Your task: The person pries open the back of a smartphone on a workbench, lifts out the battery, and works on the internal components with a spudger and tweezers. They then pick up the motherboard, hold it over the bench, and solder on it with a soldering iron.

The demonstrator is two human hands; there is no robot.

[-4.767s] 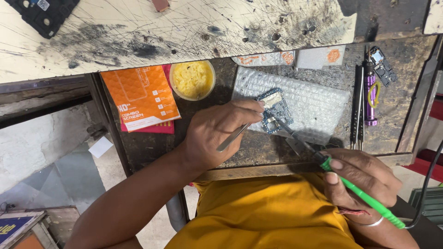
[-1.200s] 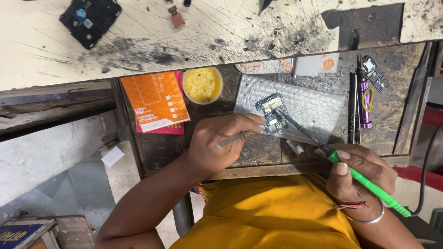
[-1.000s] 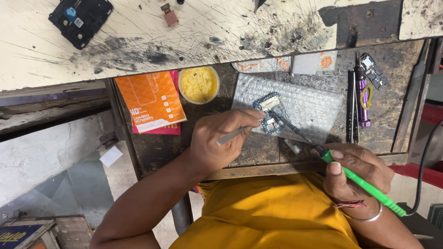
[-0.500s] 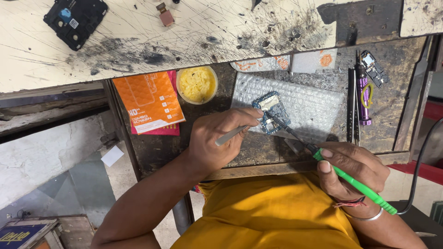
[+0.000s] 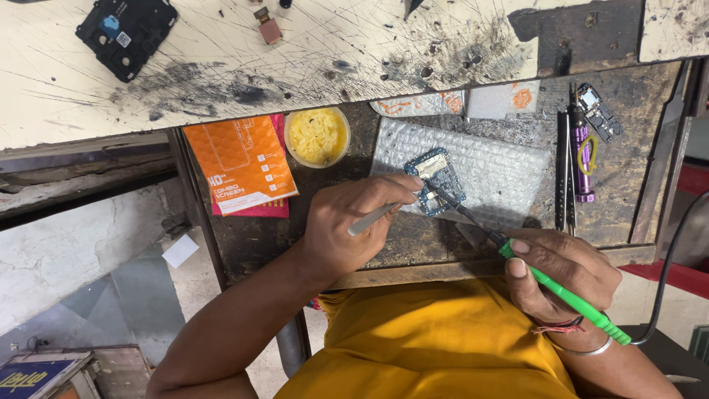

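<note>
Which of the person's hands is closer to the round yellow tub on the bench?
Left. The left hand sits just below the round yellow tub, holding tweezers; the right hand, gripping the green soldering iron, is far off toward the bench's near right edge.

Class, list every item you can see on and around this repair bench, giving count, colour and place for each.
Circuit board: one, blue, on bubble wrap.
Bubble wrap: one, clear, bench centre.
Soldering iron: one, green handle, tip at board.
Tweezers: one, silver, at board.
Round tub: one, yellow, beside packet.
Packet: one, orange, bench left.
Phone frame: one, black, upper shelf.
Left hand: holds tweezers.
Right hand: grips soldering iron.
</note>
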